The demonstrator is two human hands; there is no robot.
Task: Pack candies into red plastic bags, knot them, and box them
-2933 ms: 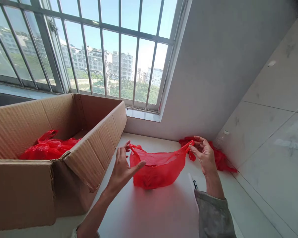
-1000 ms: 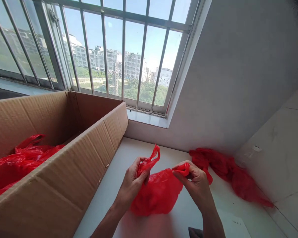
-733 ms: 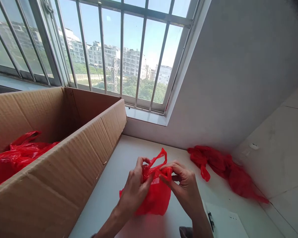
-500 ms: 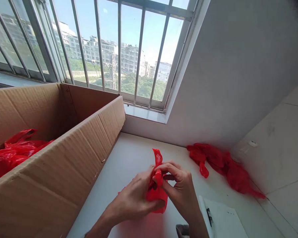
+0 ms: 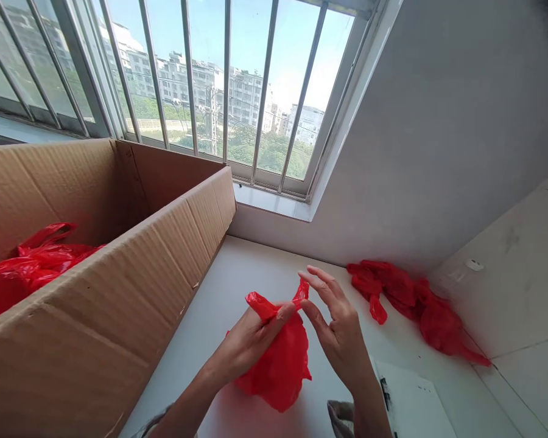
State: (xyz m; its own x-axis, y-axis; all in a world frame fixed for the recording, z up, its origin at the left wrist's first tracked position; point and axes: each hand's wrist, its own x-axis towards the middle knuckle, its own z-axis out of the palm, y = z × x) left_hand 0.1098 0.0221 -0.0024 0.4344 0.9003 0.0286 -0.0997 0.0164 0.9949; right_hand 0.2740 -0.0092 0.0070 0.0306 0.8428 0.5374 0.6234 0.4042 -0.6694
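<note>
A small red plastic bag [image 5: 281,359] hangs just above the white counter [image 5: 237,274], bunched at its top. My left hand [image 5: 251,340] is closed on one handle of that bag, pinching it between thumb and fingers. My right hand [image 5: 335,331] pinches the other handle at the bag's top with thumb and forefinger, while its remaining fingers are spread upward. The two hands almost touch over the bag.
A big open cardboard box [image 5: 119,267] fills the left side, with red bags [image 5: 27,267] inside. More crumpled red bags [image 5: 411,301] lie by the right wall. A white sheet with a pen [image 5: 406,401] lies beside my right wrist. A barred window [image 5: 210,85] is behind.
The bag was stretched wide between my hands, then I brought the handles together and worked them at the top. Now my right fingers have spread and the handle ends stick out.
</note>
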